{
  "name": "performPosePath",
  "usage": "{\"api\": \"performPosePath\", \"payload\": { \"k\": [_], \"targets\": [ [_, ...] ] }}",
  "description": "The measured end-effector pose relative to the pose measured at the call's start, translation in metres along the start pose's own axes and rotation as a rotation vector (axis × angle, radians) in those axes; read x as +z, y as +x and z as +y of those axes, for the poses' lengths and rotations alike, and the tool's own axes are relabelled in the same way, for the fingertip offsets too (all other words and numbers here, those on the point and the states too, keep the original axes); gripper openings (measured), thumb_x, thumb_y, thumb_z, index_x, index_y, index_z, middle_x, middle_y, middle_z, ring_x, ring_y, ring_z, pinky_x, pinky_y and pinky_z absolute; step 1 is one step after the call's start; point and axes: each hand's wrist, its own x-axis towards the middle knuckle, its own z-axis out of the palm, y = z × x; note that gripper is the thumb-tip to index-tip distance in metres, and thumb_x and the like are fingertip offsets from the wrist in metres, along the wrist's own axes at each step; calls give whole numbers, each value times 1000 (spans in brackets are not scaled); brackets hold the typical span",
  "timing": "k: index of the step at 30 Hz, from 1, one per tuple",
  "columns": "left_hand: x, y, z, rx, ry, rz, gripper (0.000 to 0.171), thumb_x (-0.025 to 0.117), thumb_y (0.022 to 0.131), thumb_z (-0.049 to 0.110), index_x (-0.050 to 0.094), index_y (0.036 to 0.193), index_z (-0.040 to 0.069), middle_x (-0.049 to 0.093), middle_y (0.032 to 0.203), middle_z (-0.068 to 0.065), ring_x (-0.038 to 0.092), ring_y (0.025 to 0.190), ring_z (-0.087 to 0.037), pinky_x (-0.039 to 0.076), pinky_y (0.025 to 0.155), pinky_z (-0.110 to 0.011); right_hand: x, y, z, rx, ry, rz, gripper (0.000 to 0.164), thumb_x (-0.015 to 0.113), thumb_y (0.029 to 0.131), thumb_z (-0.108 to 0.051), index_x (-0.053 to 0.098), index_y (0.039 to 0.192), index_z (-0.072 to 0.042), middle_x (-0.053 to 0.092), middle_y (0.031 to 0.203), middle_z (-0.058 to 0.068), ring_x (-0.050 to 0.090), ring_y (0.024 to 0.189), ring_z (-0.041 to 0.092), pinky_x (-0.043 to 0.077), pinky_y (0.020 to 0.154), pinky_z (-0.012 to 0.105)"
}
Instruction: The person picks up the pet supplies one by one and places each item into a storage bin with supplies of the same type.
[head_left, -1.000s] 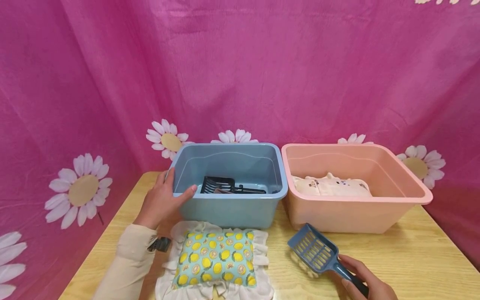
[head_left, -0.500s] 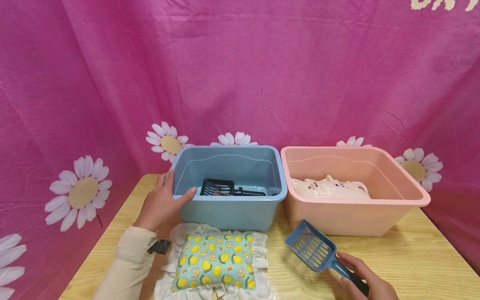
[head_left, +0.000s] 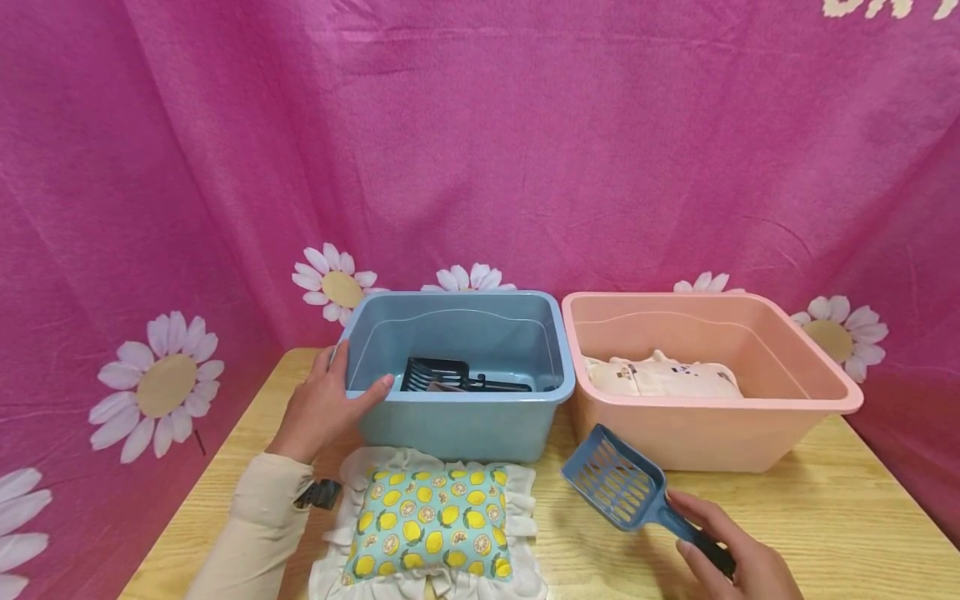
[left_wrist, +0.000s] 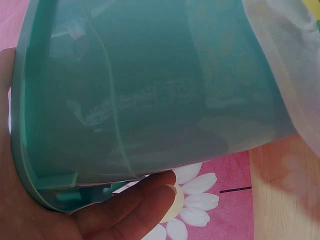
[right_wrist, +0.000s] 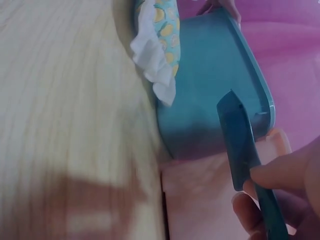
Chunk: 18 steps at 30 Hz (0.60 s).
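Note:
At the front left corner of a blue plastic bin [head_left: 457, 432], my left hand [head_left: 321, 408] grips the rim, its thumb over the front edge. The left wrist view shows the bin's wall [left_wrist: 150, 90] with fingers [left_wrist: 135, 205] bent along its side. My right hand [head_left: 738, 550] holds a blue slotted litter scoop [head_left: 615, 483] by its dark handle, tilted up to the left in front of the bins. The right wrist view has the scoop [right_wrist: 235, 135] edge-on, thumb pressed on its neck. A black slotted scoop [head_left: 438, 372] lies inside the blue bin, partly hidden by the front rim.
A pink bin [head_left: 697, 433] stands right beside the blue one, with a cream cloth item [head_left: 667, 377] inside. In front of the blue bin lies a frilled lemon-print cushion [head_left: 431, 521] on the wooden table [head_left: 847, 517]. A pink flowered curtain [head_left: 495, 150] hangs behind.
My right hand has lifted the litter scoop a little and shifted it left. The left hand has stayed on the blue bin's rim. The head view has tilted slightly.

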Motion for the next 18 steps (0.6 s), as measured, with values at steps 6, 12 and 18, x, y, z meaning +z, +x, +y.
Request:
{"api": "performPosePath", "payload": {
  "k": [6, 12, 18],
  "targets": [
    [-1, 0, 1, 4, 6, 3, 99, 54, 84, 68, 18, 154, 8, 27, 149, -20, 44, 123, -47, 45, 90, -65, -1, 1, -6, -112, -39, 79, 44, 72, 87, -28, 58, 129, -25, 68, 116, 1, 65, 93, 3, 56, 71, 22],
    [-2, 1, 0, 9, 7, 8, 97, 54, 84, 67, 20, 153, 7, 29, 148, -19, 46, 122, -46, 44, 91, -64, -2, 2, -12, -249, -26, 153, 47, 75, 84, -16, 60, 128, -24, 69, 113, 2, 65, 89, 0, 53, 68, 15],
    [-1, 0, 1, 14, 3, 14, 96, 55, 84, 66, 22, 153, 7, 30, 148, -19, 47, 122, -45, 45, 92, -63, -3, 1, -18, -301, -20, 180, 50, 76, 83, -13, 59, 129, -26, 69, 112, 2, 65, 88, 1, 51, 67, 11]
  ]
}}
